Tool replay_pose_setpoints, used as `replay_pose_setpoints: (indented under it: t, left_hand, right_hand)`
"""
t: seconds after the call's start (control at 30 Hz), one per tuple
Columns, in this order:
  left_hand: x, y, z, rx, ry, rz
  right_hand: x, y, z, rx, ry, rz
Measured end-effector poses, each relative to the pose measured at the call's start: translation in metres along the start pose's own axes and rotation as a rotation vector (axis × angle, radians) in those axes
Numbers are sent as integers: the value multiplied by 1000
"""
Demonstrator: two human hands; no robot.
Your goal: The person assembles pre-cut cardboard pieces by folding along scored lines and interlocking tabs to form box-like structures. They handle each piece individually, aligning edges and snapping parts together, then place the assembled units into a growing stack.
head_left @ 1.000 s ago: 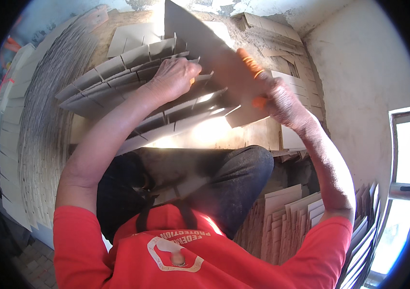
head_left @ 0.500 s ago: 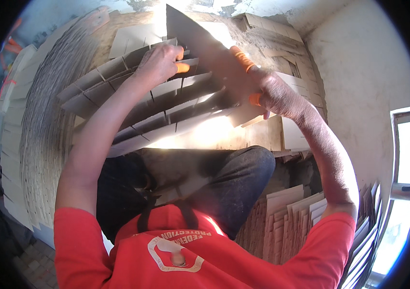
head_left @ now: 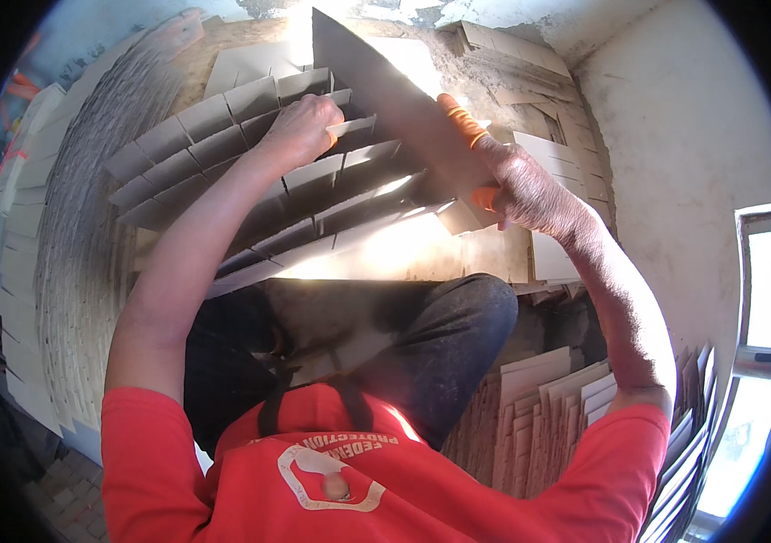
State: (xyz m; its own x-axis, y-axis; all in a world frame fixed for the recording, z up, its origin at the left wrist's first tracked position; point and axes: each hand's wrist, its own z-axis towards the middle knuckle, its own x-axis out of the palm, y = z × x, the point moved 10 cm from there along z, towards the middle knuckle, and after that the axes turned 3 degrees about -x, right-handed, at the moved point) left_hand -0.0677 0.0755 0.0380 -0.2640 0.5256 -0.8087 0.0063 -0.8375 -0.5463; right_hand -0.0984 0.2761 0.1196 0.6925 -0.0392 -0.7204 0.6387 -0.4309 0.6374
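Observation:
Several long slotted grey cardboard strips [head_left: 354,170] stand on edge in spaced rows before me, crossed by other pieces into a divider grid. At its far side my left hand [head_left: 306,131] is closed, its fingers pinching the edge of one strip [head_left: 354,128]. An orange finger cover shows at its fingertip. My right hand [head_left: 526,185], with orange covers on thumb and finger, grips a broad cardboard strip [head_left: 394,100] that slants across the right end of the rows. Whether this strip sits in their slots I cannot tell.
A wooden board [head_left: 403,258] lies under the grid, above my crossed legs. Left stands a long packed row of cardboard strips [head_left: 100,181]. More cardboard pieces [head_left: 553,249] lie at the right, with stacks [head_left: 544,421] below. A wall [head_left: 684,118] and bright window [head_left: 766,299] bound the right side.
My left hand has shifted slightly down, its fingers curling further in. The left ends of the strips have spread into separate rows. The right hand and its strip have barely moved.

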Motion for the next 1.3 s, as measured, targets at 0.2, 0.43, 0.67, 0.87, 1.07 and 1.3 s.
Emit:
replay_pose_setpoints:
  t: [0.2,0.43,0.67,0.87,1.07,1.3]
  left_hand:
    - [5,-4,0,-12,76,36]
    - [3,-16,-6,89,17,-29]
    - [10,-10,0,43,105,82]
    - [-48,15,15,-110,-144,22]
    - [-18,44,20,-227,82,376]
    - [-13,28,16,-123,18,361]
  right_hand:
    - [-43,19,10,-128,-307,-506]
    - [-29,59,46,-227,-307,-613]
    - [-20,45,45,-490,-461,-509]
    - [-23,15,39,-149,-364,-319]
    - [-23,32,37,-319,-357,-121]
    - [-13,21,46,-135,-83,-350]
